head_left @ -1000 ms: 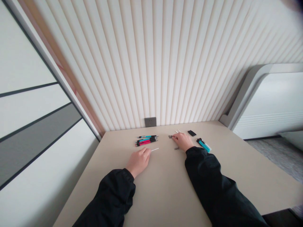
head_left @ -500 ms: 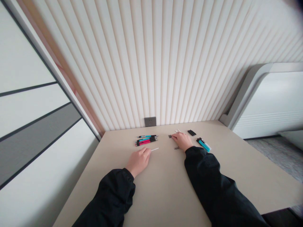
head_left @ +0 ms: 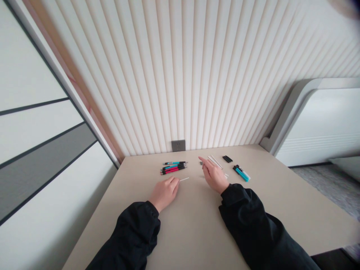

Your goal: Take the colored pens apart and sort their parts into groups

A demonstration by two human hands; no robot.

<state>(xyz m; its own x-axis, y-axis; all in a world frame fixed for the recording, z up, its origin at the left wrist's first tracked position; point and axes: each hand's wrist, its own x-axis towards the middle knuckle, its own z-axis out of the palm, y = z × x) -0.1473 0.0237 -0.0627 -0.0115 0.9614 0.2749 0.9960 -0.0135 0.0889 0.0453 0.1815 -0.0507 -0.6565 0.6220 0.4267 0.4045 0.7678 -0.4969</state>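
Observation:
My left hand (head_left: pixel 165 193) rests on the table with its fingers closed around a thin white pen refill (head_left: pixel 184 179), whose tip points right. Across from it, my right hand (head_left: pixel 215 177) is raised a little, index finger stretched out and the other fingers curled. A faint pale sliver shows by its thumb; what it is, I cannot make out. Several white refills (head_left: pixel 216 161) lie just beyond and partly under this hand. Small dark pieces (head_left: pixel 201 163) sit beside its index finger. Assembled pens (head_left: pixel 173 168), blue and pink with black, lie beyond my left hand.
Several short black grips (head_left: pixel 227 159) lie at the back right of the table (head_left: pixel 191 232). Nearer are blue and clear pen barrels (head_left: pixel 242 173) with black ends. A fluted wall with a dark socket (head_left: pixel 178 145) borders the back; a headboard (head_left: pixel 317 120) stands at right.
My right hand has drawn back from the small dark pieces toward me, its index finger now extended. More of the white refills shows. My left hand stays put with its refill.

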